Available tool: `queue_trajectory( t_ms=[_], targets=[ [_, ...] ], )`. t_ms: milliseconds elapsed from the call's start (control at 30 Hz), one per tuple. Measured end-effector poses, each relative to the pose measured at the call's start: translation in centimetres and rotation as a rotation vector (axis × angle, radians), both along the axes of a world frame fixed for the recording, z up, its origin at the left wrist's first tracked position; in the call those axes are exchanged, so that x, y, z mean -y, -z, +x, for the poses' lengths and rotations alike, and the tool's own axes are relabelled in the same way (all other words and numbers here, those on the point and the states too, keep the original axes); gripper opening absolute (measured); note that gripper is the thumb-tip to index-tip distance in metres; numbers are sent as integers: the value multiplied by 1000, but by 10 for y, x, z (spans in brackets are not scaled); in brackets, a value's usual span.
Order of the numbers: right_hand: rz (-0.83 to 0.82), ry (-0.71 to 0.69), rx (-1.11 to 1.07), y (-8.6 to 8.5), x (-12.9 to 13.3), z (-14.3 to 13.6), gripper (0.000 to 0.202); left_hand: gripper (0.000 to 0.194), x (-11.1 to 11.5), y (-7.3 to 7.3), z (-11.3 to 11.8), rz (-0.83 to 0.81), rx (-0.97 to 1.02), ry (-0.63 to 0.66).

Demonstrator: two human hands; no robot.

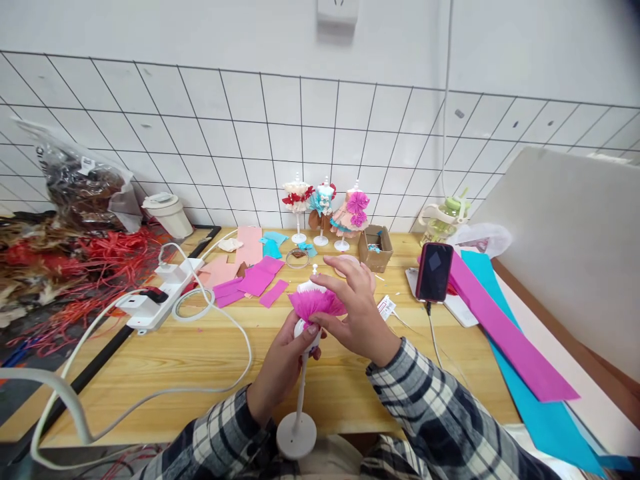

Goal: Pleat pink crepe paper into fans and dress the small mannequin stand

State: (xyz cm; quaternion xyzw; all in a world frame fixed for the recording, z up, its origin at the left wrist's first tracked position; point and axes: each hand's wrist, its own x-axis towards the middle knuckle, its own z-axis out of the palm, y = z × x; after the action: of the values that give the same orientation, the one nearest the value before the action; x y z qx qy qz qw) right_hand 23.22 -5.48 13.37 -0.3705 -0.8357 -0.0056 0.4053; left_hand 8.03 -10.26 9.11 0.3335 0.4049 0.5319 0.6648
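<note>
My left hand [284, 357] is closed around the white body of a miniature dress form, whose round base [297, 436] tilts toward me on its thin stand. A bright pink crepe paper ruffle [316, 304] fans out around the form's chest, and the left thumb presses at its lower edge. Over the ruffle's right side reaches my right hand [357, 313], its fingers stretched apart and its thumb touching the paper near the left thumb. The form's small white neck knob [315, 269] shows above the ruffle.
Three dressed forms [323, 207] stand at the back beside a small cardboard box [375, 249]. Pink paper pieces [261, 275] lie left of centre. A power strip [165, 300] with cables is at left; a phone [434, 273] and long paper strips [510, 327] are at right.
</note>
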Motion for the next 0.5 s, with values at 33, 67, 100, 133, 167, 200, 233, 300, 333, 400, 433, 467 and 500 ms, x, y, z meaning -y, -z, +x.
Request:
queue_trajectory(
  t_ms=[33, 67, 100, 133, 167, 200, 233, 300, 333, 400, 433, 467, 500],
  targets=[
    [-6, 2, -17, -1, -1, 2, 38, 33, 0, 0, -1, 1, 3, -3],
    [-10, 8, -29, -2, -2, 3, 33, 33, 0, 0, -1, -1, 3, -7],
    [-16, 17, -33, -4, -2, 5, 27, 34, 0, 0, -2, -3, 2, -12],
    [-27, 26, -31, -5, -2, 7, 23, 35, 0, 1, -2, -5, -1, -17],
    [-41, 34, -22, -6, -1, 8, 20, 36, 0, 1, -2, -5, -6, -24],
    [-56, 43, -7, -8, 0, 9, 18, 37, -1, 1, -2, -1, -15, -31],
    [-67, 53, 11, -9, 2, 10, 18, 38, -1, 1, -2, 2, -28, -38],
    [-59, 90, 42, -11, 6, 11, 19, 39, -1, 1, -1, 9, -64, -47],
    [-40, 114, 50, -12, 8, 11, 21, 39, -1, 1, -1, 8, -86, -49],
    [8, 146, 57, -13, 12, 9, 24, 38, -1, 2, 0, 2, -124, -54],
    [24, 147, 64, -14, 14, 8, 23, 39, 0, 2, 0, 3, -136, -59],
    [30, 142, 78, -15, 16, 7, 20, 39, 0, 3, 0, 8, -144, -67],
    [27, 133, 96, -16, 17, 6, 16, 40, 0, 3, 0, 16, -152, -74]
  ],
)
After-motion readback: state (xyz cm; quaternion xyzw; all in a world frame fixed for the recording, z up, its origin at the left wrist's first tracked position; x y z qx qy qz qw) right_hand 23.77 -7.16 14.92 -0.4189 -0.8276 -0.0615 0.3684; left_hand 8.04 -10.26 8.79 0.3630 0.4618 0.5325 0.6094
